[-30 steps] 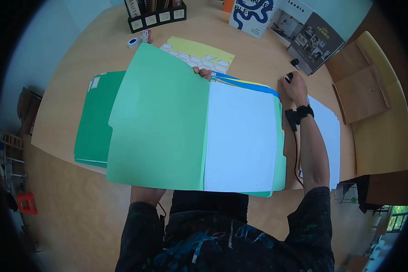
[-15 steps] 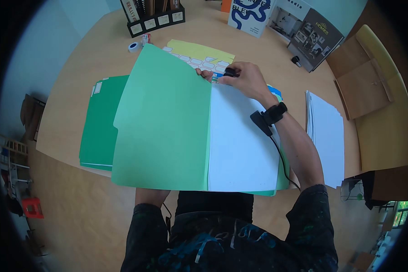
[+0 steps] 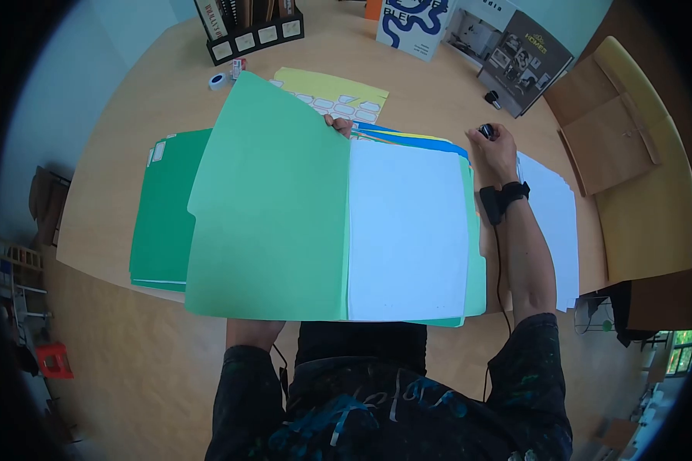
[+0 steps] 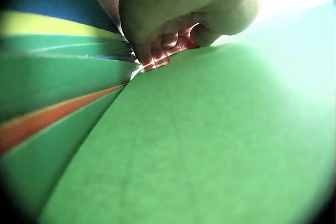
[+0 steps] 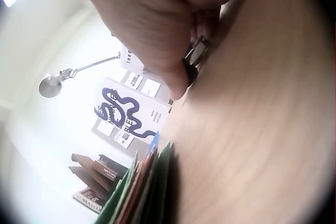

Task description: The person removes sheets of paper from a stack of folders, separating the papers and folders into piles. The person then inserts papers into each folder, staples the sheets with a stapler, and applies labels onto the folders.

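A light green folder (image 3: pixel 277 200) stands opened, its cover raised at the left and white sheets (image 3: pixel 407 230) lying at its right. Curled over the cover's top edge near the fold are fingertips of the left hand (image 3: pixel 338 125); the cover hides the rest. In the left wrist view that hand (image 4: pixel 184 8) grips the green folder (image 4: pixel 184 134) edge beside layered coloured folders. The right hand (image 3: pixel 500 150) pinches a small black clip (image 3: pixel 486 131) low over the table, right of the folder's top corner. The right wrist view shows metal loops on the clip (image 5: pixel 196 55) under the right hand (image 5: pixel 157 24).
Dark green folders (image 3: pixel 161 207) lie at left, a white paper stack (image 3: pixel 550 230) at right. Behind are a yellow label sheet (image 3: pixel 323 88), tape roll (image 3: pixel 217 81), another black clip (image 3: pixel 493 98), upright books (image 3: pixel 523 65) and a black organizer (image 3: pixel 255 37). Brown envelopes (image 3: pixel 611 146) lie far right.
The right hand has moved from above the folder's top edge back to the table at the right, with the clip still pinched. The left hand keeps its grip on the folder.
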A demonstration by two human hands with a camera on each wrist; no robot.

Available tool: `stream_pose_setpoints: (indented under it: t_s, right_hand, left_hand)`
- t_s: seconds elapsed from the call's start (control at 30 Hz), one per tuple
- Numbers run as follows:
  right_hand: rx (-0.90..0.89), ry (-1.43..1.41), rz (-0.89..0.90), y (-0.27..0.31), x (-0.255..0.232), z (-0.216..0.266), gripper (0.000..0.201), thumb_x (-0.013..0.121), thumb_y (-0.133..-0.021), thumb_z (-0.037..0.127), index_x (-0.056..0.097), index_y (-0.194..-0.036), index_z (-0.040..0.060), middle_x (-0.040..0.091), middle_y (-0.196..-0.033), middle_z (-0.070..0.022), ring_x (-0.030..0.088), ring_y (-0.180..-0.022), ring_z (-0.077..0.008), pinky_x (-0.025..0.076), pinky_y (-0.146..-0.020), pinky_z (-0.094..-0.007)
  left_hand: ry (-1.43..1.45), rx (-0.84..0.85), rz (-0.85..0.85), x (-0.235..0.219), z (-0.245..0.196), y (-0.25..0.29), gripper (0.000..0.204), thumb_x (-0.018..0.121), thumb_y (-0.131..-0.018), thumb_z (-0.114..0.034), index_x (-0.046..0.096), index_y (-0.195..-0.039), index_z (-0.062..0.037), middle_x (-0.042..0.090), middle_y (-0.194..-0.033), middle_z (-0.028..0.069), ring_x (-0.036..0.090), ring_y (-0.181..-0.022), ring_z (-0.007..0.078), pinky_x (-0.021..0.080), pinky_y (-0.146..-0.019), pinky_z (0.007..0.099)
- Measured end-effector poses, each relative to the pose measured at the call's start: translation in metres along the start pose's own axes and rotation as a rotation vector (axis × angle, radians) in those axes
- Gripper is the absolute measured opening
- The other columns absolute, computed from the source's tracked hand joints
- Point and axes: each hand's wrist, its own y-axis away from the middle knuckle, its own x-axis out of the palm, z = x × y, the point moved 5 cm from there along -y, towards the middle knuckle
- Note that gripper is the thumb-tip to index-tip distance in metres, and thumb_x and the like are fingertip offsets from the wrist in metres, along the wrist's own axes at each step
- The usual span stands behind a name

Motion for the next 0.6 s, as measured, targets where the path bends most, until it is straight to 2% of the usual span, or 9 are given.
stream_pose_setpoints:
  t_s: [0.13, 0.2, 0.23, 0.3, 0.33, 0.37, 0.43, 0.53, 0.6]
  right_hand:
    - [-0.028, -0.027, -0.032, -0.002, 0.002, -0.008, 0.052, 0.082, -0.079, 0.035, 0.066, -0.109, -0.0048, 0.071, -0.095, -0.0146, 0.067, -0.086, -0.0223, 0.053, -0.080, -0.0340]
    - [-0.070, 0.186, -0.392, -0.011, -0.006, -0.027, 0.049, 0.081, -0.081, 0.034, 0.067, -0.107, -0.0050, 0.070, -0.095, -0.0145, 0.067, -0.085, -0.0219, 0.053, -0.078, -0.0330]
    - [-0.069, 0.186, -0.391, -0.005, -0.012, -0.022, 0.049, 0.081, -0.081, 0.034, 0.067, -0.107, -0.0050, 0.070, -0.095, -0.0145, 0.067, -0.085, -0.0219, 0.053, -0.078, -0.0330]
    - [0.006, -0.301, -0.154, 0.025, -0.032, 0.006, 0.041, 0.080, -0.082, 0.030, 0.068, -0.102, -0.0033, 0.070, -0.090, -0.0125, 0.065, -0.081, -0.0180, 0.051, -0.074, -0.0296]
    - [0.018, -0.413, 0.028, 0.044, -0.033, 0.029, 0.035, 0.082, -0.081, 0.028, 0.069, -0.096, -0.0008, 0.068, -0.083, -0.0074, 0.061, -0.075, -0.0123, 0.047, -0.067, -0.0256]
    - [0.022, -0.415, 0.027, 0.055, -0.032, 0.038, 0.035, 0.082, -0.081, 0.028, 0.069, -0.096, -0.0008, 0.068, -0.083, -0.0074, 0.061, -0.075, -0.0123, 0.047, -0.067, -0.0256]
    - [-0.003, -0.287, 0.350, 0.074, -0.015, 0.050, 0.033, 0.084, -0.078, 0.028, 0.068, -0.091, 0.0016, 0.064, -0.077, -0.0026, 0.056, -0.069, -0.0096, 0.042, -0.061, -0.0246]
    - [-0.008, -0.134, 0.488, 0.085, 0.003, 0.050, 0.034, 0.087, -0.074, 0.029, 0.067, -0.086, 0.0045, 0.058, -0.072, 0.0017, 0.052, -0.065, -0.0083, 0.040, -0.057, -0.0245]
    - [-0.013, -0.133, 0.487, 0.085, 0.009, 0.046, 0.034, 0.088, -0.073, 0.029, 0.066, -0.085, 0.0057, 0.056, -0.070, 0.0026, 0.051, -0.064, -0.0080, 0.039, -0.056, -0.0246]
  left_hand:
    - [-0.042, -0.017, 0.023, 0.010, -0.002, -0.004, 0.038, 0.065, -0.098, -0.025, 0.056, -0.124, 0.0011, 0.061, -0.123, 0.0131, 0.057, -0.120, 0.0228, 0.040, -0.112, 0.0358]
    - [-0.060, -0.027, 0.027, 0.012, -0.002, -0.004, 0.039, 0.065, -0.098, -0.025, 0.056, -0.124, 0.0012, 0.061, -0.123, 0.0131, 0.057, -0.120, 0.0228, 0.040, -0.112, 0.0357]
    - [-0.067, -0.029, 0.026, 0.012, -0.001, -0.005, 0.039, 0.065, -0.098, -0.025, 0.056, -0.124, 0.0013, 0.061, -0.123, 0.0131, 0.057, -0.120, 0.0227, 0.040, -0.112, 0.0357]
    - [-0.082, -0.035, 0.018, 0.011, 0.000, -0.005, 0.039, 0.065, -0.098, -0.025, 0.056, -0.124, 0.0013, 0.061, -0.123, 0.0132, 0.057, -0.120, 0.0227, 0.040, -0.112, 0.0356]
    - [-0.091, -0.040, 0.015, 0.012, 0.001, -0.005, 0.039, 0.065, -0.098, -0.025, 0.055, -0.125, 0.0014, 0.061, -0.123, 0.0132, 0.057, -0.119, 0.0227, 0.040, -0.112, 0.0356]
    - [-0.100, -0.045, 0.015, 0.014, 0.001, -0.005, 0.039, 0.065, -0.098, -0.025, 0.055, -0.125, 0.0014, 0.061, -0.123, 0.0132, 0.057, -0.119, 0.0227, 0.041, -0.112, 0.0355]
    - [-0.120, -0.057, 0.026, 0.019, 0.002, -0.007, 0.040, 0.065, -0.097, -0.025, 0.055, -0.125, 0.0015, 0.061, -0.123, 0.0132, 0.058, -0.119, 0.0227, 0.041, -0.112, 0.0354]
    - [-0.156, -0.068, 0.037, 0.024, 0.001, -0.011, 0.040, 0.065, -0.097, -0.025, 0.055, -0.125, 0.0017, 0.061, -0.123, 0.0133, 0.058, -0.119, 0.0226, 0.041, -0.112, 0.0353]
    - [-0.180, -0.069, 0.032, 0.023, -0.001, -0.011, 0.040, 0.066, -0.097, -0.025, 0.055, -0.125, 0.0018, 0.061, -0.123, 0.0133, 0.058, -0.119, 0.0226, 0.041, -0.111, 0.0353]
